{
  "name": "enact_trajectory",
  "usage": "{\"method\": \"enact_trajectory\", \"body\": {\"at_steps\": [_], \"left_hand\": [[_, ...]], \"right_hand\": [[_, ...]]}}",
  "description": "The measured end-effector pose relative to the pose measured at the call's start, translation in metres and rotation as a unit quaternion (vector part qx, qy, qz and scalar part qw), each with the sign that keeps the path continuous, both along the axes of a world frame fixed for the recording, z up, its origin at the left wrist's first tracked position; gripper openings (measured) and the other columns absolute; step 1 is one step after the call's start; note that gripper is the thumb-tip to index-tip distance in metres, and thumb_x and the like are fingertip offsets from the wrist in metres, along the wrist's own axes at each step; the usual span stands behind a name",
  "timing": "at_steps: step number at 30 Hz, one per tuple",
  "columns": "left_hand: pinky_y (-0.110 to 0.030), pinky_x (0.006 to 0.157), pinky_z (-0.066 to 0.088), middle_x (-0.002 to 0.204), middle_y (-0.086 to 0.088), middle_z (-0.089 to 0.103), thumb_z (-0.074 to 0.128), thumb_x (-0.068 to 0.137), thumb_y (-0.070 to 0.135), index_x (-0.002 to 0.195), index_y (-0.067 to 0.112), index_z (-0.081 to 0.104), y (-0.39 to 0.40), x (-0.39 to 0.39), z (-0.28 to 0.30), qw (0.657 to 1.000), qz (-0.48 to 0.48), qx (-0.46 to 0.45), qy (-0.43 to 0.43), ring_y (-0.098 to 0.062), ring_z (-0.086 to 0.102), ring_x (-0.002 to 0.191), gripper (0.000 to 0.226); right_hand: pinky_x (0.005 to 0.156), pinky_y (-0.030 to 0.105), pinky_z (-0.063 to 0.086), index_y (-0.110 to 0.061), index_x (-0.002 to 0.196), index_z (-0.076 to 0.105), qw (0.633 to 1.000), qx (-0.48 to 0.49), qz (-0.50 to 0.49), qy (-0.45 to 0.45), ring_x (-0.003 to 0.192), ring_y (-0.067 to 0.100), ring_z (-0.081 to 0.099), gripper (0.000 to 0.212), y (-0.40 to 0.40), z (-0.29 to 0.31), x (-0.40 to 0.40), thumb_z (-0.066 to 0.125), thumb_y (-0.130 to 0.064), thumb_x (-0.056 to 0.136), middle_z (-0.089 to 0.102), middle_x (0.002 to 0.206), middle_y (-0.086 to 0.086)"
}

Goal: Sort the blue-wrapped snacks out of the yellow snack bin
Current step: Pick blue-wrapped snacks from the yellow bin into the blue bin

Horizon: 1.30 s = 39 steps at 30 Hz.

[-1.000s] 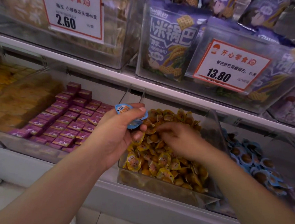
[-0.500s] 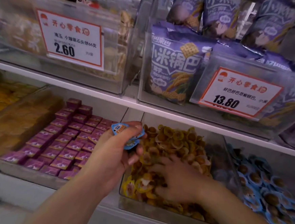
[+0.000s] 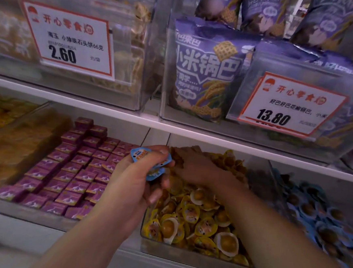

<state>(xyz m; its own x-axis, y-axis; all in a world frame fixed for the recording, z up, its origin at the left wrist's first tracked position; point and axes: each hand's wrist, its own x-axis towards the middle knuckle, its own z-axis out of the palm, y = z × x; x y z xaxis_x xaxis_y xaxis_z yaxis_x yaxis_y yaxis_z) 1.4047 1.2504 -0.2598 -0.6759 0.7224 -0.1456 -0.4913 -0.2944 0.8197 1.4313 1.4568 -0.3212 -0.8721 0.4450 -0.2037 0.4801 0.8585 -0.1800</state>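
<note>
A shop: price tags (image 3: 70, 41) on shelved snack bins (image 3: 193, 255).

blue-wrapped snacks (image 3: 151, 162) above yellow snack bin (image 3: 193, 255)

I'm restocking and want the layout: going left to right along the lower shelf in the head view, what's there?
Golden snack bin → purple boxed snacks → left hand gripping blue-wrapped snacks → right hand in the yellow snack bin → blue snack bin.

Lighting: dim, warm, even; lower shelf (image 3: 234, 142) shadowed. Quality: soft motion blur throughout, wide-angle bending at edges, faint bin glare
</note>
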Motion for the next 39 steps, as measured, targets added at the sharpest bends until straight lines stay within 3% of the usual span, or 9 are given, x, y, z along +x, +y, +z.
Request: {"method": "enact_trajectory", "body": {"at_steps": [6,11,13,17,21,28,31,35,39], "left_hand": [[-0.014,0.028,0.026,0.077,-0.01,0.067,0.065,0.068,0.022,0.098,0.004,0.065,0.0,-0.005,-0.003,1.0,-0.013,-0.003,0.005,-0.017,0.05,0.043,0.034],[-0.015,0.029,0.027,0.075,-0.007,0.066,0.068,0.072,0.021,0.084,0.013,0.07,0.0,-0.007,-0.002,0.999,-0.027,-0.004,0.031,-0.018,0.051,0.044,0.015],[-0.016,0.03,0.029,0.075,-0.008,0.065,0.068,0.081,0.017,0.075,0.022,0.073,0.0,-0.006,-0.004,0.998,-0.025,-0.014,0.064,-0.019,0.052,0.045,0.009],[-0.018,0.032,0.031,0.067,-0.013,0.061,0.07,0.087,0.015,0.077,0.025,0.073,0.001,-0.003,-0.005,0.993,-0.013,-0.02,0.119,-0.023,0.051,0.045,0.015],[-0.02,0.031,0.032,0.068,-0.008,0.064,0.068,0.077,0.023,0.079,0.025,0.073,0.002,0.0,-0.006,0.99,-0.008,-0.019,0.138,-0.023,0.054,0.045,0.006],[-0.019,0.032,0.033,0.066,-0.009,0.063,0.07,0.076,0.024,0.079,0.024,0.071,0.002,0.0,-0.011,0.988,-0.002,-0.019,0.15,-0.024,0.053,0.044,0.004],[-0.02,0.032,0.032,0.064,-0.01,0.062,0.07,0.077,0.025,0.082,0.022,0.071,0.003,-0.001,-0.013,0.987,-0.005,-0.022,0.162,-0.024,0.053,0.044,0.006],[-0.019,0.032,0.031,0.06,-0.011,0.059,0.069,0.077,0.028,0.082,0.022,0.07,0.005,-0.001,-0.012,0.986,-0.009,-0.029,0.162,-0.026,0.051,0.044,0.008],[-0.019,0.034,0.031,0.059,-0.019,0.06,0.069,0.078,0.031,0.083,0.024,0.071,0.004,0.0,-0.011,0.987,-0.004,-0.041,0.155,-0.034,0.044,0.051,0.009]], "right_hand": [[0.092,0.045,0.049,-0.03,0.119,0.059,0.998,-0.025,0.044,-0.022,0.111,0.029,0.054,0.043,-0.026,0.0,0.018,0.048,-0.053,0.084,0.063,0.115,0.005],[0.115,0.038,0.029,-0.04,0.146,0.04,0.991,-0.08,0.108,0.008,0.138,0.01,0.037,0.063,-0.058,0.021,0.09,0.047,-0.045,0.084,0.048,0.147,-0.011],[0.121,0.029,0.018,-0.042,0.148,0.041,0.987,-0.14,0.062,0.046,0.144,-0.002,0.026,0.06,-0.061,0.025,0.114,0.052,-0.04,0.089,0.041,0.153,-0.015],[0.108,0.019,0.039,-0.035,0.119,0.066,0.938,-0.165,-0.116,0.282,0.125,0.004,0.054,0.03,-0.041,0.034,0.122,0.059,-0.022,0.093,0.061,0.129,-0.019],[0.102,0.034,0.04,-0.015,0.134,0.056,0.92,-0.115,-0.329,0.177,0.128,0.032,0.05,0.044,0.003,0.032,0.094,0.049,-0.035,0.096,0.055,0.139,0.015],[0.098,0.036,0.041,-0.005,0.13,0.057,0.877,-0.156,-0.429,0.151,0.124,0.038,0.053,0.054,0.032,0.004,0.062,0.039,-0.043,0.096,0.056,0.137,0.021],[0.096,0.034,0.045,-0.007,0.129,0.059,0.846,-0.257,-0.437,0.166,0.117,0.035,0.057,0.053,0.04,-0.002,0.062,0.037,-0.045,0.1,0.059,0.133,0.02],[0.077,0.033,0.054,-0.016,0.106,0.071,0.777,-0.407,-0.436,0.199,0.091,0.028,0.068,0.039,0.032,-0.012,0.053,0.051,-0.044,0.089,0.073,0.1,0.011],[0.072,0.033,0.059,-0.015,0.086,0.08,0.721,-0.54,-0.362,0.24,0.081,0.026,0.073,0.03,0.016,-0.011,0.034,0.055,-0.031,0.091,0.075,0.093,0.013]]}}
